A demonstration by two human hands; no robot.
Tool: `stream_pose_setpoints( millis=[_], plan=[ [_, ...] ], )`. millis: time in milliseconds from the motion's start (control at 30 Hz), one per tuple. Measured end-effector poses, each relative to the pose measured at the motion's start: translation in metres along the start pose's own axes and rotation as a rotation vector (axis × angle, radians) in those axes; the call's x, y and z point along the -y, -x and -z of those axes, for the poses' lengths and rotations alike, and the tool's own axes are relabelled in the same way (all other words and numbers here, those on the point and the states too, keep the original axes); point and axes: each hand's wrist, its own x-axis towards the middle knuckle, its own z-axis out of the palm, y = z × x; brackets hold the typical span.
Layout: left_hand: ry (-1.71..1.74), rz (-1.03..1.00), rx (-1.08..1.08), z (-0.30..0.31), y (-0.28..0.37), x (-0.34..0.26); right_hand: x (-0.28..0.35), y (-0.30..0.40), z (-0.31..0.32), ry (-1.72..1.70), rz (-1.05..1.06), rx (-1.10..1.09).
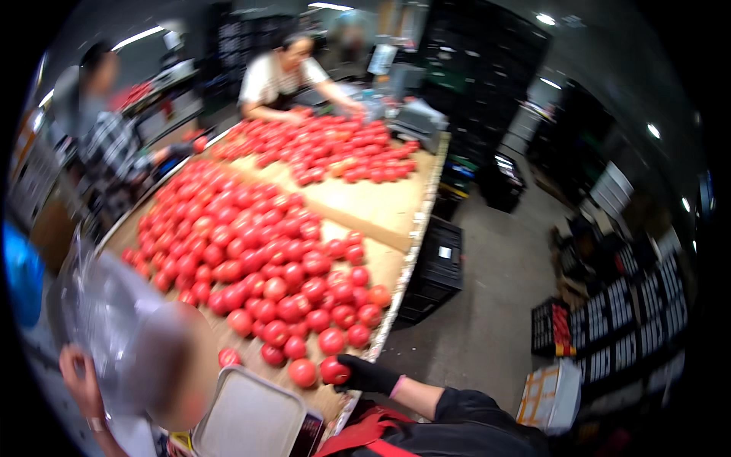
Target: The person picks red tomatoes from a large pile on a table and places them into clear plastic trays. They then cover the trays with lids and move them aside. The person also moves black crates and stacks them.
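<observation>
My right hand (365,375), in a black glove, grips a red tomato (334,370) at the near right corner of a tomato-covered table (371,223). Fingers lie above and below the fruit. Just left of it sits a loose tomato (302,373), and the large heap of tomatoes (245,245) spreads beyond. Out of view is my left hand. Beside the near edge lies a shallow grey tray (249,412), which covers whatever is under it. A red apron (371,434) shows at my front.
Co-workers stand around: one at the far end with hands (351,108) in a second heap (342,143), one at left with a gloved hand (181,149). A bare hand (83,380) is near clear plastic film (85,303). Black crates (437,268) stand along the right side.
</observation>
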Motion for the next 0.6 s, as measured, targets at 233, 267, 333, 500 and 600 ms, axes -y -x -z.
stream_pose_setpoints(
  millis=[233,267,333,500,600],
  plan=[
    [0.108,-0.232,0.868,-0.012,0.142,-0.191,0.022,-0.019,0.005,0.094,0.023,0.172],
    [0.193,-0.282,0.676,-0.031,0.163,-0.204,0.024,-0.023,0.005,0.091,0.029,0.112],
    [0.168,-0.155,0.750,-0.045,0.206,-0.221,0.028,-0.026,0.005,0.100,0.060,0.067],
    [0.219,-0.049,0.735,-0.067,0.245,-0.244,0.039,-0.045,-0.029,0.036,-0.049,0.165],
    [0.393,-0.060,0.566,-0.054,0.231,-0.245,0.043,-0.052,-0.074,0.199,-0.016,0.194]
  ],
)
